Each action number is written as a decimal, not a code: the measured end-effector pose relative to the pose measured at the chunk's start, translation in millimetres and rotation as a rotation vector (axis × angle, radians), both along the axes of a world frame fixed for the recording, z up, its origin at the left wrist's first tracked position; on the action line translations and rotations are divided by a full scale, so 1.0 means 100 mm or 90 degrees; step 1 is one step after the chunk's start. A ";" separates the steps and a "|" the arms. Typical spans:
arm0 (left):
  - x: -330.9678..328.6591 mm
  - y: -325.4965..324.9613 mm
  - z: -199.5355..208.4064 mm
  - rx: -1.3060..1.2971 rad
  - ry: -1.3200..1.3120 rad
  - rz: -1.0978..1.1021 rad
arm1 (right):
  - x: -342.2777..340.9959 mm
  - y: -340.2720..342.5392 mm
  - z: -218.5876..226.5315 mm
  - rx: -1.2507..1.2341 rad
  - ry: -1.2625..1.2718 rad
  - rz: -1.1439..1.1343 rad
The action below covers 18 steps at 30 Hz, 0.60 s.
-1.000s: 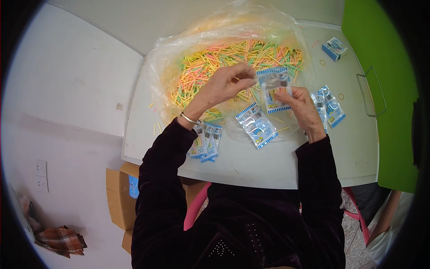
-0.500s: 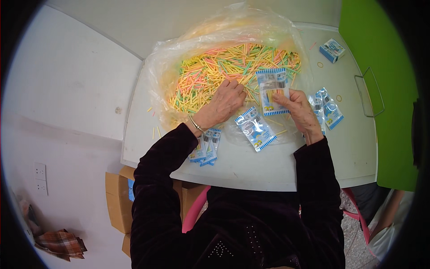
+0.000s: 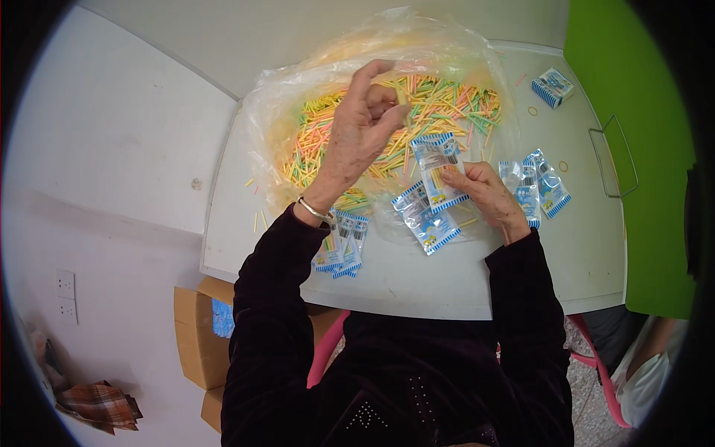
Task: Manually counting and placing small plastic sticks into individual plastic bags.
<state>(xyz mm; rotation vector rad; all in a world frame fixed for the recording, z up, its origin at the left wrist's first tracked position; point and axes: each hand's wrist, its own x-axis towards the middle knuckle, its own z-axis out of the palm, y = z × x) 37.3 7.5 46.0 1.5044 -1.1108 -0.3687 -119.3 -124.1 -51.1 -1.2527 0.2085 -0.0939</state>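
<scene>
We find the left hand now raised above the heap of coloured sticks; half a second ago it lay low in that heap, at about 9 o'clock of the packet. Its thumb and forefinger are pinched together, the other fingers loosely curled. Something thin and yellowish shows at the pinch, likely a few sticks, but we cannot tell how many.

The right hand has not shifted. It rests on the white table at 4 o'clock of the heap, fingers closed on the lower end of a small blue-and-clear packet, which stands upright against the edge of the clear plastic bag that holds the sticks. The packet's upper end points toward 12 o'clock, just right of the raised hand.

We judge the lift to mean that a pick from the heap is done and the pinched sticks are on their way to the held packet.

Other packets lie flat: one at 6 o'clock of the held one, a pair beside the left wrist, several at 3 o'clock of the right hand, and one apart at 1 o'clock. Loose sticks lie scattered on the table at 9 o'clock of the bag.
</scene>
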 end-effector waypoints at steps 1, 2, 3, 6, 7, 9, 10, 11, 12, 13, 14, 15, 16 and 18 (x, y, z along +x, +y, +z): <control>-0.04 -0.02 0.01 -0.016 0.008 -0.011 | 0.01 0.00 0.00 0.006 -0.003 0.006; -0.08 -0.03 0.00 -0.031 0.015 -0.022 | 0.01 0.01 -0.01 0.006 -0.004 0.007; -0.10 -0.03 -0.02 -0.031 0.015 -0.021 | 0.02 0.01 -0.02 0.002 -0.011 0.019; -0.13 -0.02 -0.10 -0.034 0.052 -0.027 | 0.02 0.02 -0.03 0.014 -0.022 0.031; -0.14 -0.01 -0.11 -0.015 0.042 -0.032 | 0.02 0.02 -0.03 0.029 -0.027 0.036; -0.18 0.00 -0.13 0.004 0.032 -0.037 | 0.01 0.01 -0.02 0.035 -0.034 0.040; -0.20 -0.01 -0.14 0.010 0.049 -0.040 | 0.01 0.00 -0.03 0.041 -0.040 0.043; -0.22 -0.01 -0.15 0.016 0.066 -0.043 | 0.01 0.00 -0.03 0.042 -0.040 0.043; -0.23 -0.01 -0.16 0.017 0.066 -0.043 | 0.01 0.00 -0.04 0.050 -0.036 0.046; -0.24 -0.01 -0.17 0.026 0.078 -0.041 | 0.01 0.00 -0.04 0.057 -0.031 0.050; -0.24 -0.01 -0.18 0.035 0.089 -0.039 | 0.01 0.01 -0.04 0.057 -0.031 0.048; -0.23 -0.01 -0.20 0.035 0.089 -0.040 | 0.00 0.01 -0.03 0.057 -0.035 0.038; -0.20 0.00 -0.22 0.041 0.021 -0.041 | 0.01 0.03 -0.03 0.058 -0.039 0.030; -0.17 0.04 -0.24 0.048 -0.048 -0.040 | 0.02 0.05 -0.02 0.065 -0.049 0.032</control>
